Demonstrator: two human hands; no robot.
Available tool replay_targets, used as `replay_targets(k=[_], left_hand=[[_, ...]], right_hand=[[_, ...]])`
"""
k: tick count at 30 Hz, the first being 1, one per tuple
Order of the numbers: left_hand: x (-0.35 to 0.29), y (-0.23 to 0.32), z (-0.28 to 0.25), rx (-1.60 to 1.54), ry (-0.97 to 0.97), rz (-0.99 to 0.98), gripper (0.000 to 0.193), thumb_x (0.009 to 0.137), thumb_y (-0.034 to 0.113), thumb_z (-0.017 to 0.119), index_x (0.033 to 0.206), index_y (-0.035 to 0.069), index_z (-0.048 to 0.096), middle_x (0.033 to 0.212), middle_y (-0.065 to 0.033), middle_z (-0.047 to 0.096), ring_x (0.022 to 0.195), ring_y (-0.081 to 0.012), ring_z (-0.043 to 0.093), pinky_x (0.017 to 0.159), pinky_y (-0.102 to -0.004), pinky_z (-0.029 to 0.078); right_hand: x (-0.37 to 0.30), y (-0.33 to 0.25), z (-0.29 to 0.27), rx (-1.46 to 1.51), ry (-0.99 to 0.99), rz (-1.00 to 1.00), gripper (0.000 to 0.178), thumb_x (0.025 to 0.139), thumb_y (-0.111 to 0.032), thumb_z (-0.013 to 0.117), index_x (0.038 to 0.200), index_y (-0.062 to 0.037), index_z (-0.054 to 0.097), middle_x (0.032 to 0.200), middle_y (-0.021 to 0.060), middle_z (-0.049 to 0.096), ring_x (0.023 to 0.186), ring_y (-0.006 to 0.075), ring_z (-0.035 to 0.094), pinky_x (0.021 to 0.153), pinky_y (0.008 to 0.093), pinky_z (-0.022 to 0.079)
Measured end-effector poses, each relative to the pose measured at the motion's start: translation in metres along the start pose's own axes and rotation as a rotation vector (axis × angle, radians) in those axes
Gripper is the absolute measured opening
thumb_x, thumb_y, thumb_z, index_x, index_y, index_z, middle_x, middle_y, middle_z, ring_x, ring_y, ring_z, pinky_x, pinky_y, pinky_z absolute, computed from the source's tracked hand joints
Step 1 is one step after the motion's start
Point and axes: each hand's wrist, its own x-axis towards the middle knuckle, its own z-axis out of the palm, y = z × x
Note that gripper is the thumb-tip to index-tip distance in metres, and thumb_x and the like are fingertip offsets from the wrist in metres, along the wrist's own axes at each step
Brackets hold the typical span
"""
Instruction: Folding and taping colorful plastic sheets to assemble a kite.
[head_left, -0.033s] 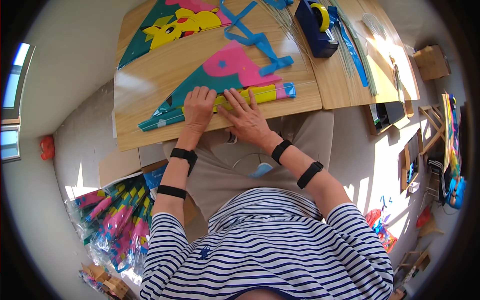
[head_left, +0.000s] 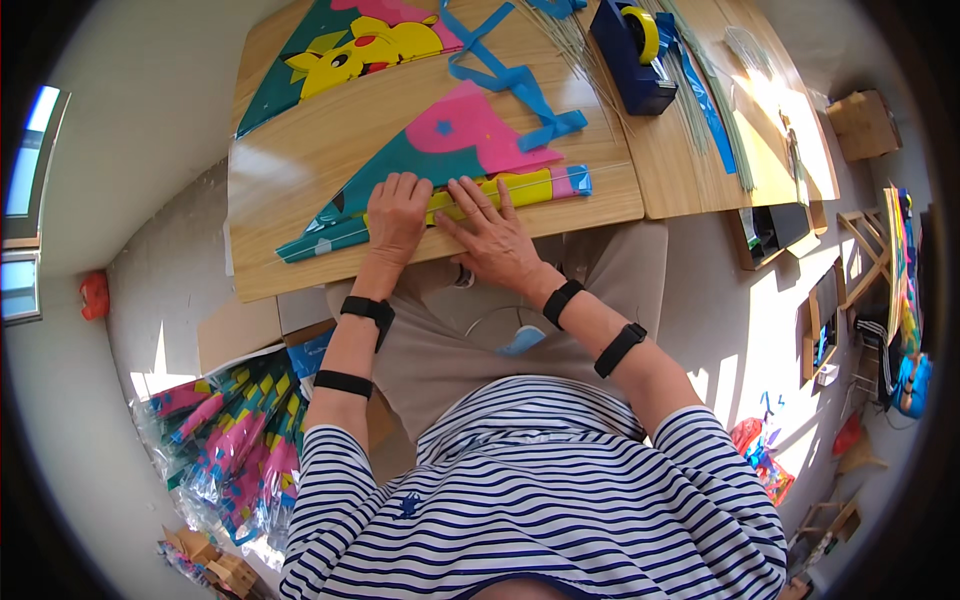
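On one part-rolled sheet [head_left: 440, 160] rest two hands [head_left: 397, 215] [head_left: 497, 246].

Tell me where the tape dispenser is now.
In the head view, the dark blue tape dispenser stands at upper right on the wooden tabletop, beyond the right hand, between thin sticks on its left and a blue strip on its right.

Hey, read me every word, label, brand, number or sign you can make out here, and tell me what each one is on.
No text is readable in this view.
Near pink-and-green sheet: printed shapes, no letters I can make out.
Blue packet at lower left: pale marks, too small to read.
Striped shirt: a small dark emblem, no legible letters.
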Motion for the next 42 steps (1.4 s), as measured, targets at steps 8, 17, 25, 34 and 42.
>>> replay_targets(k=[8, 17, 25, 34, 42], left_hand=[[0.0002, -0.0045, 0.0028, -0.014, -0.026, 0.002, 0.009, 0.079, 0.012, 0.064, 0.086, 0.012, 0.058, 0.084, -0.0058, 0.056, 0.084, -0.025, 0.06, 0.072, -0.0371, 0.049], [0.0031, -0.0085, -0.0052, -0.084, -0.053, 0.07, 0.011, 0.078, 0.009, 0.064, 0.087, 0.01, 0.058, 0.084, -0.0068, 0.057, 0.084, -0.0259, 0.06, 0.072, -0.0379, 0.049], [0.0021, -0.0079, -0.0052, -0.112, -0.093, 0.064, 0.015, 0.076, 0.008, 0.067, 0.09, 0.01, 0.061, 0.086, -0.0068, 0.057, 0.085, -0.0266, 0.06, 0.072, -0.0389, 0.049], [0.0009, -0.0066, -0.0048, -0.122, -0.123, 0.033, 0.018, 0.076, 0.009, 0.068, 0.092, 0.01, 0.062, 0.089, -0.0067, 0.057, 0.087, -0.0273, 0.06, 0.073, -0.0395, 0.048], [0.0015, -0.0092, -0.0039, -0.134, -0.085, 0.037, 0.014, 0.077, 0.009, 0.066, 0.09, 0.01, 0.061, 0.089, -0.0067, 0.057, 0.088, -0.027, 0.06, 0.073, -0.0394, 0.048]], right_hand=[[0.0009, 0.0, -0.0023, -0.016, -0.012, -0.011, 0.076, 0.072, -0.037, 0.084, 0.142, -0.0181, 0.062, 0.167, 0.0171, 0.032, 0.158, 0.0308, 0.024, 0.126, 0.0624, 0.01], [0.0016, -0.0007, -0.0058, 0.03, -0.023, 0.005, 0.075, 0.074, -0.031, 0.083, 0.145, -0.0214, 0.059, 0.167, 0.0161, 0.032, 0.157, 0.0312, 0.026, 0.127, 0.0615, 0.01], [0.0019, -0.0005, -0.0064, 0.044, -0.006, 0.002, 0.075, 0.072, -0.03, 0.084, 0.143, -0.0214, 0.06, 0.166, 0.0172, 0.033, 0.157, 0.0321, 0.026, 0.127, 0.0623, 0.012], [0.0019, -0.0005, -0.0062, 0.024, -0.004, 0.009, 0.076, 0.07, -0.034, 0.087, 0.141, -0.0195, 0.063, 0.166, 0.019, 0.032, 0.158, 0.0337, 0.023, 0.126, 0.0634, 0.012], [0.0018, -0.0005, -0.0056, 0.039, -0.011, 0.013, 0.077, 0.07, -0.034, 0.087, 0.142, -0.0193, 0.062, 0.166, 0.0201, 0.032, 0.157, 0.0342, 0.024, 0.126, 0.0637, 0.013]])
